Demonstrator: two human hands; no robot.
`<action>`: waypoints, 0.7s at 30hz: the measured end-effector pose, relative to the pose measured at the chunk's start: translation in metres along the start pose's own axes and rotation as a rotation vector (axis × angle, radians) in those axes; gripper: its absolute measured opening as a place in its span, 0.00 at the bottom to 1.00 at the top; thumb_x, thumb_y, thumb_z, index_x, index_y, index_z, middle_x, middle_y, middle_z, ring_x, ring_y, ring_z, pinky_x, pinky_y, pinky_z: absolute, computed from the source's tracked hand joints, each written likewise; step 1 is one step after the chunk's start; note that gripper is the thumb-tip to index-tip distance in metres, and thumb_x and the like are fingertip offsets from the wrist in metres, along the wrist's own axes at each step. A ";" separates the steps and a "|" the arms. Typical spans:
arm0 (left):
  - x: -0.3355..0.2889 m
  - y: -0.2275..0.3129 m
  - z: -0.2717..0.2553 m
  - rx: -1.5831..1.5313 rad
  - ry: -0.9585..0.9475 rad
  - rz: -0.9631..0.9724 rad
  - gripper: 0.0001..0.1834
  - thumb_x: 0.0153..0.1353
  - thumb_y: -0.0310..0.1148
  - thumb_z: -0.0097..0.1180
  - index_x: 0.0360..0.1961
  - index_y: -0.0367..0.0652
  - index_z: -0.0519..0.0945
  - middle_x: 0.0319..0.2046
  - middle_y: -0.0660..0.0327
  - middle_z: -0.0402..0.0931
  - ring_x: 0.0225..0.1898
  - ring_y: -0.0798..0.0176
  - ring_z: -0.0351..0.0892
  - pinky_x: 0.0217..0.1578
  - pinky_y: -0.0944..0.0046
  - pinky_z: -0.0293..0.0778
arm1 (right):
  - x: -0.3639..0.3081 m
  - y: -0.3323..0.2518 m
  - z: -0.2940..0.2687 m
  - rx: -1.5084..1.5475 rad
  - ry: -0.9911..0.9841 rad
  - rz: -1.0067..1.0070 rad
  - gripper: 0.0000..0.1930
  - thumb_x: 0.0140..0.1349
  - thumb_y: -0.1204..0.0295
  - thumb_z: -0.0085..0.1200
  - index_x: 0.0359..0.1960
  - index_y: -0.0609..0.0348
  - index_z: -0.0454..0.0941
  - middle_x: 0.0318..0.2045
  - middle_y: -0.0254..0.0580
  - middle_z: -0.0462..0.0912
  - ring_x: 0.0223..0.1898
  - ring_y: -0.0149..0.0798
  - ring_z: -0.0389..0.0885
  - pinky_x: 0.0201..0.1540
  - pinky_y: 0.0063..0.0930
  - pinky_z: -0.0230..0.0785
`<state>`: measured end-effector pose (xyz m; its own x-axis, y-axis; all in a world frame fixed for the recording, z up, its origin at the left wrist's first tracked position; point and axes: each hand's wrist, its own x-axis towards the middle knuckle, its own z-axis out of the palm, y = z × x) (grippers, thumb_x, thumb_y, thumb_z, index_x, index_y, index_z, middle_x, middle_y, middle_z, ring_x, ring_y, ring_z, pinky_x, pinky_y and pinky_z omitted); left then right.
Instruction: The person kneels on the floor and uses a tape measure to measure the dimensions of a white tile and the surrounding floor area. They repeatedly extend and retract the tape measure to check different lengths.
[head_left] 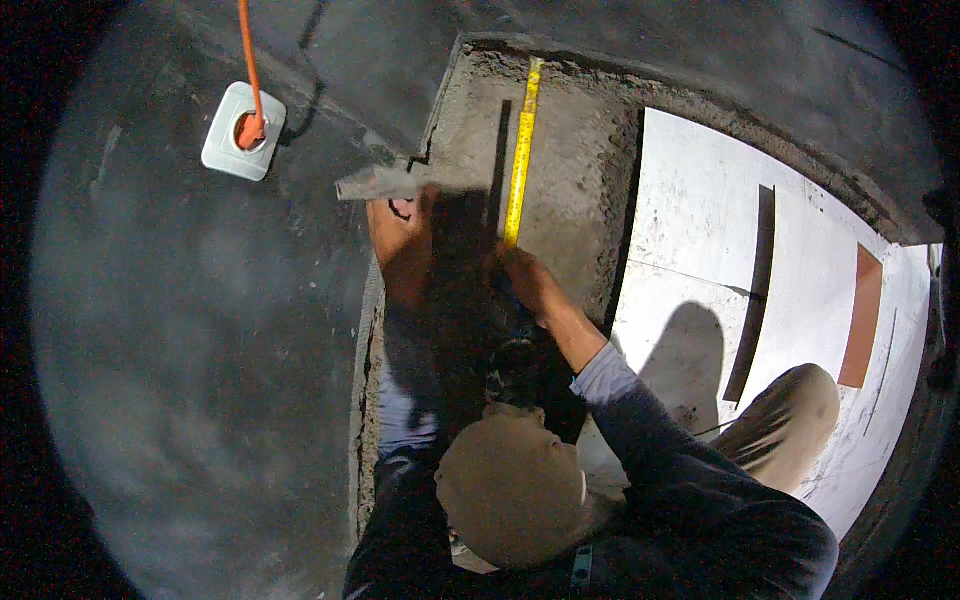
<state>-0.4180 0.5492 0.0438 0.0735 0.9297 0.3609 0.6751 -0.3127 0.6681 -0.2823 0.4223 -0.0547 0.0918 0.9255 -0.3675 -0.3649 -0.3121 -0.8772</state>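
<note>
My right hand (527, 277) is closed around the near end of a tape measure; its case is lost in shadow. The yellow tape measure blade (520, 165) runs straight out over the rough floor of a recess and reaches the far edge. To the left, my left hand (402, 238) is closed at a flat grey bar (385, 186), which lies crosswise over the recess's left edge. The bar's right end fades into shadow near the blade, and I cannot tell whether they touch. A dark shadow covers the space between my hands.
White boards (690, 190) lie on the right, with a dark strip (757, 290) and a brown strip (862, 315) on them. A white floor socket plate (222, 140) with an orange cable (252, 60) sits at the far left in the dark floor (190, 330). My knee (800, 410) rests over the boards.
</note>
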 end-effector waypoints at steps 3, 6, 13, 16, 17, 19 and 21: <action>0.009 0.014 0.016 0.088 0.119 0.023 0.28 0.68 0.50 0.67 0.54 0.35 0.77 0.49 0.43 0.76 0.46 0.38 0.81 0.50 0.43 0.75 | -0.013 0.021 -0.016 -0.062 0.049 0.238 0.20 0.82 0.54 0.45 0.42 0.56 0.81 0.37 0.33 0.81 0.38 0.30 0.72 0.47 0.30 0.69; 0.026 0.024 0.031 0.216 0.263 0.061 0.29 0.69 0.48 0.66 0.58 0.35 0.74 0.51 0.42 0.77 0.50 0.37 0.82 0.50 0.42 0.75 | -0.024 0.041 -0.021 0.119 0.084 0.191 0.21 0.81 0.52 0.46 0.40 0.56 0.81 0.35 0.34 0.81 0.38 0.32 0.73 0.46 0.31 0.68; 0.044 0.036 0.037 0.230 0.296 0.093 0.32 0.71 0.43 0.64 0.66 0.32 0.68 0.53 0.41 0.75 0.49 0.40 0.82 0.48 0.46 0.76 | -0.037 0.076 -0.046 -0.155 -0.041 0.127 0.25 0.80 0.48 0.46 0.44 0.58 0.83 0.39 0.40 0.83 0.43 0.35 0.75 0.50 0.35 0.70; 0.046 0.039 0.041 0.234 0.287 0.104 0.32 0.72 0.40 0.63 0.66 0.31 0.67 0.55 0.41 0.72 0.48 0.43 0.81 0.47 0.49 0.77 | -0.033 0.087 -0.053 -0.299 -0.075 -0.018 0.26 0.80 0.47 0.46 0.46 0.59 0.84 0.41 0.42 0.85 0.43 0.36 0.77 0.52 0.36 0.70; 0.046 0.039 0.042 0.214 0.285 0.105 0.31 0.72 0.39 0.63 0.67 0.30 0.66 0.55 0.41 0.72 0.47 0.44 0.81 0.47 0.49 0.77 | -0.031 0.091 -0.053 -0.276 -0.075 -0.059 0.27 0.80 0.46 0.46 0.46 0.59 0.84 0.41 0.42 0.86 0.43 0.37 0.78 0.52 0.36 0.70; 0.045 0.040 0.047 0.229 0.318 0.110 0.31 0.72 0.36 0.63 0.67 0.30 0.67 0.55 0.41 0.71 0.48 0.45 0.80 0.47 0.50 0.78 | -0.026 0.095 -0.054 -0.263 -0.082 -0.119 0.27 0.80 0.46 0.46 0.47 0.60 0.84 0.41 0.43 0.87 0.43 0.38 0.79 0.52 0.36 0.71; 0.043 0.038 0.050 0.227 0.321 0.124 0.31 0.71 0.34 0.64 0.68 0.30 0.67 0.55 0.41 0.71 0.48 0.46 0.80 0.46 0.51 0.78 | -0.023 0.099 -0.056 -0.284 -0.100 -0.129 0.27 0.80 0.47 0.46 0.47 0.60 0.85 0.41 0.44 0.88 0.43 0.40 0.80 0.52 0.37 0.72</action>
<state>-0.3526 0.5866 0.0523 -0.0444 0.7686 0.6381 0.8232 -0.3338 0.4593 -0.2690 0.3584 -0.1504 0.0240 0.9734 -0.2280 -0.0821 -0.2254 -0.9708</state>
